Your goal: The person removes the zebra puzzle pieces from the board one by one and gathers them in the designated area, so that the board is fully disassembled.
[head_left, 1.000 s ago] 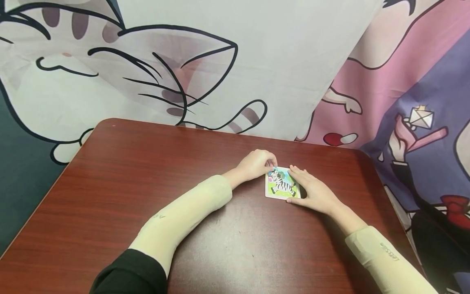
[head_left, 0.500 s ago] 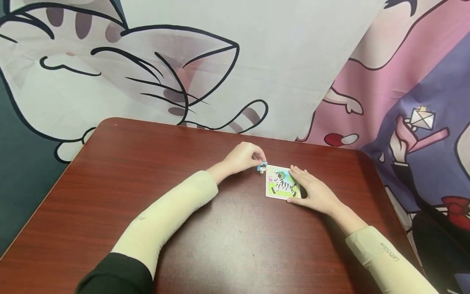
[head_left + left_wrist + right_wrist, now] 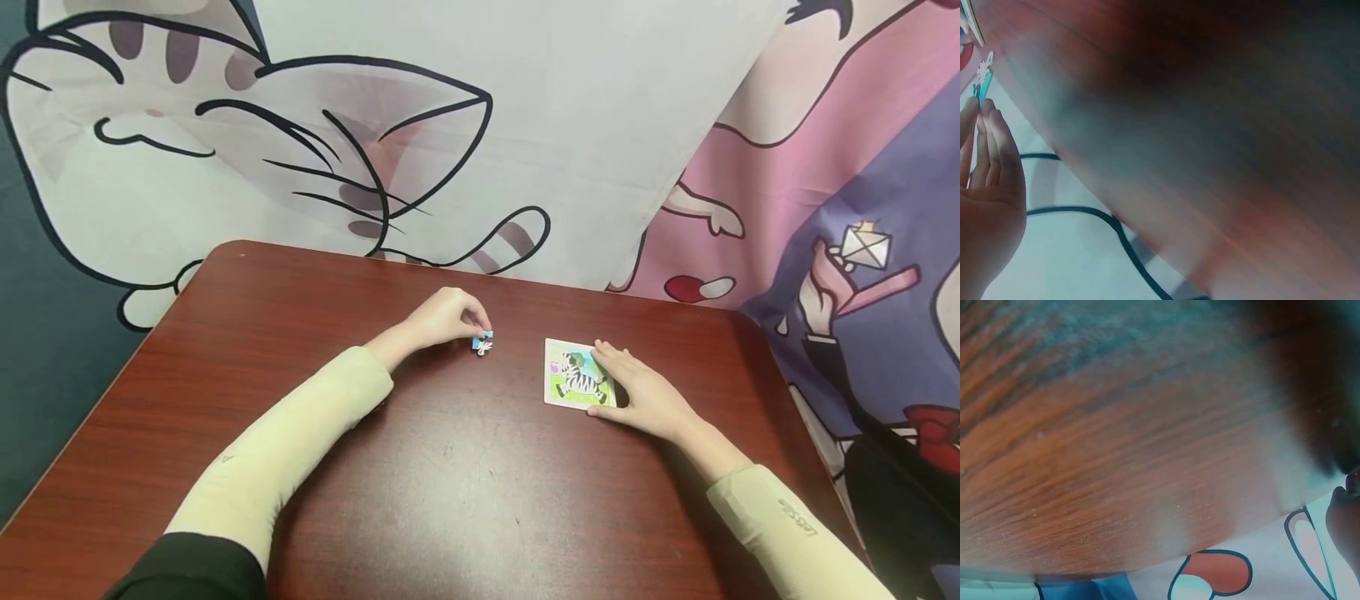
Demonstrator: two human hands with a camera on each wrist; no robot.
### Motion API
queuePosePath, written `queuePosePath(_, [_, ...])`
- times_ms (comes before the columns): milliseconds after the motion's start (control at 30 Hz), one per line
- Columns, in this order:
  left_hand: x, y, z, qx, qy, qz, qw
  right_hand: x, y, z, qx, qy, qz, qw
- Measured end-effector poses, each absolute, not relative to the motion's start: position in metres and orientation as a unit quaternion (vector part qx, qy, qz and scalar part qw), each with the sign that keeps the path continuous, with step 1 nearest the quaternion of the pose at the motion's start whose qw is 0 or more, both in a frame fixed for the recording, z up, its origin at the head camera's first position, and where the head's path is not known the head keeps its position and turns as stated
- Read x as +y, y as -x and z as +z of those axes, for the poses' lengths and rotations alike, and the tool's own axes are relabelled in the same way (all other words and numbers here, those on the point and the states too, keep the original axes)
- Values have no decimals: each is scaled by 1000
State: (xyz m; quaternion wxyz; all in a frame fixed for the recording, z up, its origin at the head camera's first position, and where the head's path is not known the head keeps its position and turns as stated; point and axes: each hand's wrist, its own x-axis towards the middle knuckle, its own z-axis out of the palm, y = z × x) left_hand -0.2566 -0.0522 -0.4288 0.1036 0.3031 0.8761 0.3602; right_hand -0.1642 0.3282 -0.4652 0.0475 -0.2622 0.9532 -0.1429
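One piece [image 3: 482, 343] is pinched in the left hand [image 3: 446, 318] toward the table's [image 3: 465, 467] far edge, while the right hand [image 3: 643, 392], spread wide, apparently steadies the puzzle [image 3: 576, 379].

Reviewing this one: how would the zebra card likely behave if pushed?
The zebra card would probably slide rather than roll or tip, since it looks flat on the table. It seems fairly stiff, as its visible edges run straight, and likely light, being small beside the right hand.
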Motion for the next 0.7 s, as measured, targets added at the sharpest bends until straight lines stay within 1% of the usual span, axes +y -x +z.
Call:
queuePosePath(467, [-103, 262, -430, 881, -270, 366, 127, 330, 165, -465, 953, 265, -143, 46])
queuePosePath(700, [-118, 264, -440, 893, -252, 352, 123, 331, 165, -465, 950, 274, -142, 42])
